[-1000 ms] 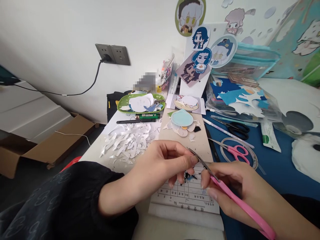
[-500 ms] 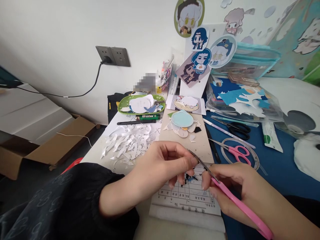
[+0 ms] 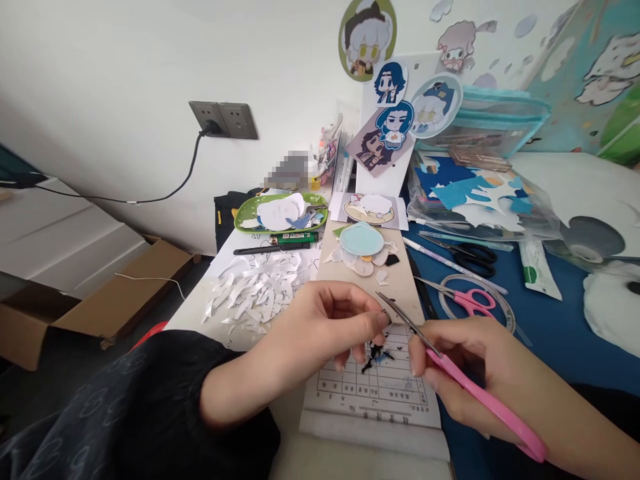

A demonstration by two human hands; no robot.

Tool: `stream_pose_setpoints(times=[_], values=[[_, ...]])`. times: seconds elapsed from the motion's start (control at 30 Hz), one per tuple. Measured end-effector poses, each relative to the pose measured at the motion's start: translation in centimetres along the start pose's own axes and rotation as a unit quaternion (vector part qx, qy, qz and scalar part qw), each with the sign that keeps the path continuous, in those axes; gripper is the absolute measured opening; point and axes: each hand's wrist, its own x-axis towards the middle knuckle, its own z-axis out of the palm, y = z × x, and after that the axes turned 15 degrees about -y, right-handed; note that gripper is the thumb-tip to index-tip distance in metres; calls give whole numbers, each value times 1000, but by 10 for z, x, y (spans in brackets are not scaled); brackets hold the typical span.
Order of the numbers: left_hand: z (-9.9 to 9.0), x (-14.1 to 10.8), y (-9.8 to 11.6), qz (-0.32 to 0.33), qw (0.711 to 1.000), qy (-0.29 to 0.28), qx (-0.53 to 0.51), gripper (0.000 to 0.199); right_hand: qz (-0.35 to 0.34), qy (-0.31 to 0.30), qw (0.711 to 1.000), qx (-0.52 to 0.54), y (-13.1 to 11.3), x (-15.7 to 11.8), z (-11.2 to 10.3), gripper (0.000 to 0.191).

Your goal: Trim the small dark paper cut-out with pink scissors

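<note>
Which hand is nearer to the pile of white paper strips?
Left: the left hand is at the near right of the white strips; the right hand, holding pink-handled scissors, is farther right.

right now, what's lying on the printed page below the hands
Black scraps and a bluish bit lie on the printed page. The left hand hides its far left part; anything there can't be seen.

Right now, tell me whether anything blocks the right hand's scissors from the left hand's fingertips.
Nothing visible does: the scissors in the right hand have their blades close beside the left hand. Dark scraps lie below, on the printed sheet.
</note>
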Motion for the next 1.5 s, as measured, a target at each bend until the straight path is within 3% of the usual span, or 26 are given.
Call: stream_pose_setpoints(times=[0.13, 0.2, 0.33, 0.43, 0.6, 0.93, 1.03, 1.27, 1.5], values=[[0, 0, 1, 9, 1000, 5, 18, 8, -14, -55, 997, 48, -10, -7, -4, 14], [1, 0, 1, 14, 1000, 5, 23, 9, -38, -54, 996, 59, -8, -8, -4, 11], [2, 0, 0, -5, 999, -3, 37, 12, -101, 41, 993, 54, -2, -5, 0, 15], [2, -1, -3, -22, 998, -24, 49, 9, -144, 98, 985, -12, -1, 2, 5, 21], [5, 0, -7, -44, 997, -45, 33, 13, -184, 148, 966, -104, -2, 10, 7, 13], [12, 2, -8, -5, 998, -46, -42, 11, -159, 189, 963, -106, 0, 11, 7, 7], [12, 3, -7, -1, 999, -20, -32, 14, -126, 158, 978, -51, -2, 7, 2, 14], [6, 1, -4, 17, 1000, 14, 16, 13, -33, -25, 998, 42, -7, -2, -10, 16], [4, -1, 0, 8, 999, 23, 34, 15, -6, -50, 998, 35, -11, -4, -13, 10]])
